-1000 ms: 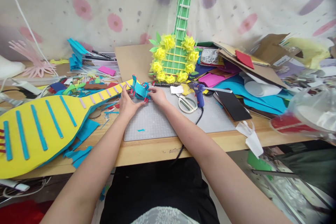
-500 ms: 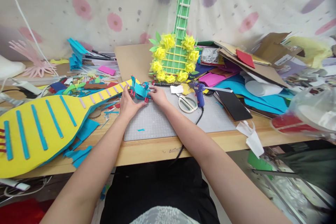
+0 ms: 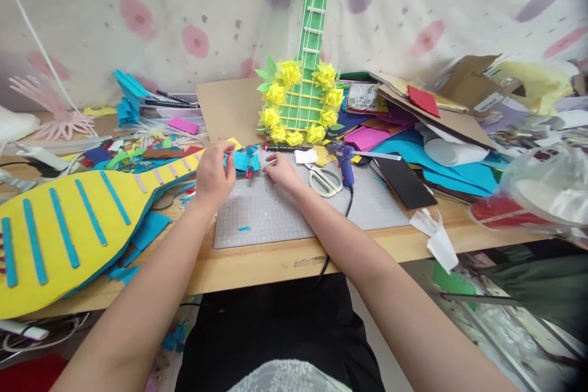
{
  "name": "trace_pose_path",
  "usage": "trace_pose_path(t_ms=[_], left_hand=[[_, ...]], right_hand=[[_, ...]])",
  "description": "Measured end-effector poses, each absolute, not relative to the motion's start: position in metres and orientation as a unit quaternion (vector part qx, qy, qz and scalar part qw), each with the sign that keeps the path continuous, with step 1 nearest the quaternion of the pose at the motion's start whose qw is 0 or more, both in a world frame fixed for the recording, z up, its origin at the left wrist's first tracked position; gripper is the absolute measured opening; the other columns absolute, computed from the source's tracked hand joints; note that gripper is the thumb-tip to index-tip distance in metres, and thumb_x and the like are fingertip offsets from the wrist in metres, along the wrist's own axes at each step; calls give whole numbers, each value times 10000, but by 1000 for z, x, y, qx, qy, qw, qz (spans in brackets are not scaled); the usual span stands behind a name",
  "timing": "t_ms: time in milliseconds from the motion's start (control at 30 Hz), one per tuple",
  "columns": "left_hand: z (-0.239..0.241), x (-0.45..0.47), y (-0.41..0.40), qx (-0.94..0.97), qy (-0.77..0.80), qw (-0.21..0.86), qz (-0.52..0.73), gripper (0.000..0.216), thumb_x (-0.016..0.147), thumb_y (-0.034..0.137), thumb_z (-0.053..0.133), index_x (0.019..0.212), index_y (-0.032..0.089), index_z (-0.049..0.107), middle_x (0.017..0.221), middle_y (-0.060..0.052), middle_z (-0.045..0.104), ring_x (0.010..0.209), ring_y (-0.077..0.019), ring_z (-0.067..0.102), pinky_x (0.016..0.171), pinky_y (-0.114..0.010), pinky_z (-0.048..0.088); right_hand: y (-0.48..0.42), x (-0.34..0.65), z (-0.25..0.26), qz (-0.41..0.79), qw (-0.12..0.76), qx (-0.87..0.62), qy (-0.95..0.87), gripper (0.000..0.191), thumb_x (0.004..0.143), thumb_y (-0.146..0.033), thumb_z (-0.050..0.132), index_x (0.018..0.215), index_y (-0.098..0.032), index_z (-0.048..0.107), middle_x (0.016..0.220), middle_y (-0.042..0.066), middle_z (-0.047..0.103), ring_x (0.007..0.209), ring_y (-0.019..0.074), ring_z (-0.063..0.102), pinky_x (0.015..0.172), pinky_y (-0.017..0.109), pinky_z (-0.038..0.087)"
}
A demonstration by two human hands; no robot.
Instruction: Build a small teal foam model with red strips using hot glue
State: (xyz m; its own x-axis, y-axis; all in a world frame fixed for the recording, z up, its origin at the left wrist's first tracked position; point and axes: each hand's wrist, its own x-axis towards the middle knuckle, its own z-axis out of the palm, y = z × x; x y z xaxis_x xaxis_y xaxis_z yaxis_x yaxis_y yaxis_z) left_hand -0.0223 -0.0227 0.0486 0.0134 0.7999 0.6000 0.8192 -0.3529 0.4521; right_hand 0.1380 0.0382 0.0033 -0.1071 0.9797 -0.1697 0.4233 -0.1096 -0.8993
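Observation:
The small blue headstock [image 3: 242, 161] with red pegs lies at the end of the yellow paper-craft lute's neck, over the grey cutting mat [image 3: 261, 214]. My left hand [image 3: 215, 174] is raised just left of it, covering part of the neck. Its fingers are loosely bent, with the thumb apart, and nothing shows in them. On the other side, my right hand [image 3: 280, 169] rests near the mat with fingers part-way stretched towards the headstock, a small gap between them. The yellow lute body [image 3: 59, 226], with blue strips, spreads to the left.
Right of my right hand lie scissors [image 3: 324, 181], a purple glue gun [image 3: 345, 166] and a dark phone [image 3: 408, 180]. A green instrument [image 3: 299, 104] ringed with yellow paper flowers stands behind. Blue sheets [image 3: 436, 165] and a plastic tub [image 3: 514, 208] are at the right.
Both hands have come off the headstock; the left has lifted and curled, the right has drawn slightly away. The headstock now lies turned differently. The view has shifted slightly.

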Motion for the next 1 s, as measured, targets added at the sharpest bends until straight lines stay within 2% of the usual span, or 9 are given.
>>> trace_pose_path(t_ms=[100, 167, 367, 567, 700, 833, 1000], left_hand=[[66, -17, -5, -801, -542, -72, -244, 357, 768, 132, 419, 1099, 205, 529, 1037, -49, 625, 969, -186, 583, 875, -336, 455], [71, -15, 9, -824, -544, -94, -129, 432, 701, 101, 464, 1107, 228, 542, 1031, -33, 646, 965, -195, 592, 843, -319, 462], [71, -5, 32, -831, -550, -84, 6, 389, 654, 137, 530, 1023, 241, 594, 959, -23, 680, 872, -186, 620, 742, -265, 456], [72, 17, 35, -796, -602, -52, 10, 234, 676, 169, 551, 879, 240, 644, 860, -16, 695, 834, -180, 624, 723, -256, 448], [73, 30, 38, -760, -649, -40, -3, 215, 653, 175, 602, 854, 226, 660, 880, -46, 696, 880, -220, 627, 771, -295, 455], [71, 33, 43, -742, -669, -43, -21, 221, 637, 157, 618, 840, 229, 672, 881, -50, 698, 865, -225, 628, 758, -302, 462], [71, 27, 50, -715, -695, -66, -36, 192, 612, 210, 676, 798, 256, 696, 820, -24, 697, 805, -206, 627, 701, -284, 463]], right_hand=[[25, 140, 11, 533, 288, -551, -574, 303, 713, -156, 626, 915, -199, 404, 650, -33, 614, 473, 94, 557, 432, 195, 453], [17, 138, 13, 570, 284, -526, -564, 360, 702, -175, 655, 923, -206, 372, 623, -46, 604, 478, 101, 566, 422, 195, 458], [15, 126, 7, 565, 319, -528, -548, 439, 680, -266, 705, 942, -202, 358, 658, -42, 613, 463, 90, 558, 390, 184, 441], [26, 123, 4, 545, 321, -568, -527, 327, 727, -190, 624, 959, -193, 394, 647, -32, 628, 435, 85, 538, 349, 173, 371], [29, 131, 9, 530, 289, -584, -542, 309, 715, -149, 636, 955, -183, 445, 603, -26, 620, 414, 84, 523, 338, 168, 313], [26, 147, 17, 540, 229, -555, -590, 199, 696, -65, 592, 860, -157, 525, 563, -5, 623, 428, 96, 532, 361, 179, 316], [20, 173, 29, 513, 140, -520, -668, 56, 715, -112, 557, 730, -159, 582, 598, 9, 639, 474, 100, 535, 426, 199, 348]])
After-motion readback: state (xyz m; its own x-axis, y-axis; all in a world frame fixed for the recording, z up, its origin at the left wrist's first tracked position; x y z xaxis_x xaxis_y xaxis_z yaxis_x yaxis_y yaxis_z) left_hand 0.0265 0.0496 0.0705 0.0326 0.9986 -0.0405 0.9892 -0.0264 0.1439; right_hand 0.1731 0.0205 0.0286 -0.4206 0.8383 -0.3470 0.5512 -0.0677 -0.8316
